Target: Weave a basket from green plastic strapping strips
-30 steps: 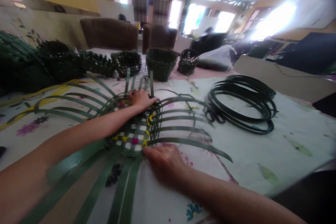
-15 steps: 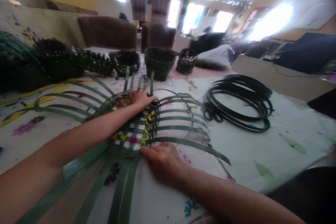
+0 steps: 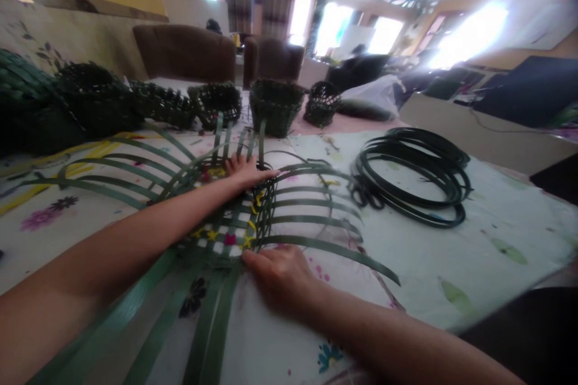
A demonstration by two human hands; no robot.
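Observation:
A half-woven basket [image 3: 244,216] of flat green straps lies on the table, its long strap ends fanning out on all sides. White gaps, yellow bits and a pink patch show in its open lattice base. My left hand [image 3: 246,171] rests at the far edge, fingers spread and thumb stretched rightward over the thin strands along the rim. At the near right corner my right hand [image 3: 282,277] is closed, thumb and forefinger pinching the basket's edge. My left forearm covers part of the base and the left straps.
Coiled dark strap [image 3: 415,177] lies to the right, with scissors [image 3: 368,192] beside it. A row of dark green woven baskets [image 3: 275,108] stands along the back, near a white plastic bag [image 3: 372,96]. Yellow straps [image 3: 97,153] lie at the left on the flowered tablecloth [image 3: 487,222].
My left hand's fingers have spread wider, and its thumb has reached a little to the right along the rim. The right hand stays at the same corner.

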